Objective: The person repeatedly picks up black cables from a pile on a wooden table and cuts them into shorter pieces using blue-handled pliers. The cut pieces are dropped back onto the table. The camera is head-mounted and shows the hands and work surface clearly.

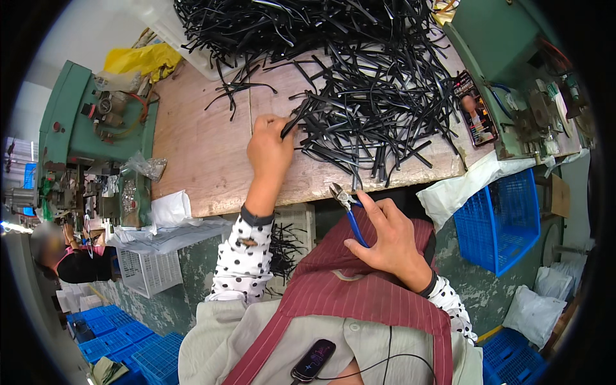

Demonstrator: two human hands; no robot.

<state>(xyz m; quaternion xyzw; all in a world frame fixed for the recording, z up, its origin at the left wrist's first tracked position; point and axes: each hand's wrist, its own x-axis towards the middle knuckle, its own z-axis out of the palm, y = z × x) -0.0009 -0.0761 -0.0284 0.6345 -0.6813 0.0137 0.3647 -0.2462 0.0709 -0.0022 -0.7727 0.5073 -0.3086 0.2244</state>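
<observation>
My left hand (269, 146) is closed on a black eyeglass temple (286, 131), at the left edge of a loose spread of black eyeglass temples (385, 106) on the wooden table (202, 154). Its fingertips are partly hidden from above. In front of the table edge, over my lap, my right hand (393, 240) holds diagonal cutters (354, 221) with blue handles. The metal jaws of the cutters point up and to the left, a little apart from the temples. Several temples lie separately to the left of the spread.
A dense heap of temples (289, 25) covers the table's far side. Green machines stand left (70, 122) and right (500, 38). A blue crate (494, 221) is at the lower right, a white crate (151, 273) at the left. Another person (77, 256) sits far left.
</observation>
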